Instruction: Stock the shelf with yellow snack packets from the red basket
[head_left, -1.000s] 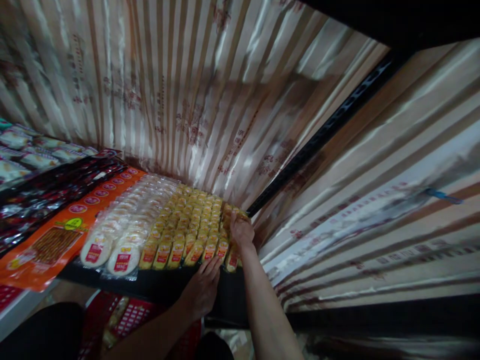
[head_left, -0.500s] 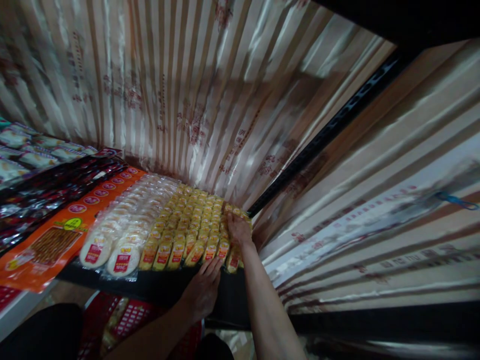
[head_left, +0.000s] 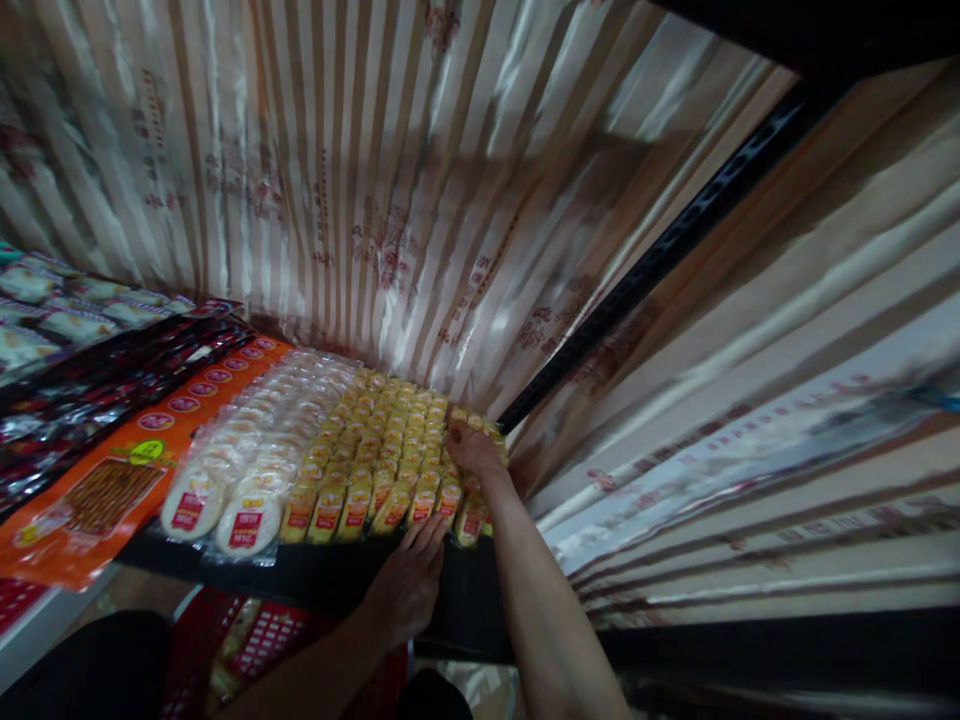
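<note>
Rows of small yellow snack packets (head_left: 375, 450) with red and white labels stand close together on a dark shelf (head_left: 322, 570). My left hand (head_left: 409, 580) lies at the shelf's front edge, its outstretched fingers resting against the front packets. Farther back, above the right-hand rows, is my right hand (head_left: 472, 445). Its fingers look curled in against the packets; whatever they hold is hidden beneath them. Left of the yellow rows lie two rows of round white crackers (head_left: 247, 520) in clear wrappers.
An orange snack bag (head_left: 112, 480) and dark glossy packs (head_left: 82, 400) lie to the left. Behind hangs a striped plastic sheet (head_left: 360, 180). A black post (head_left: 645, 270) slants up at the right. Below the shelf sits a red basket (head_left: 277, 640).
My right hand's fingers have drawn in and the hand has tilted slightly over the packets. My left hand stays against the front row. The view has shifted a little.
</note>
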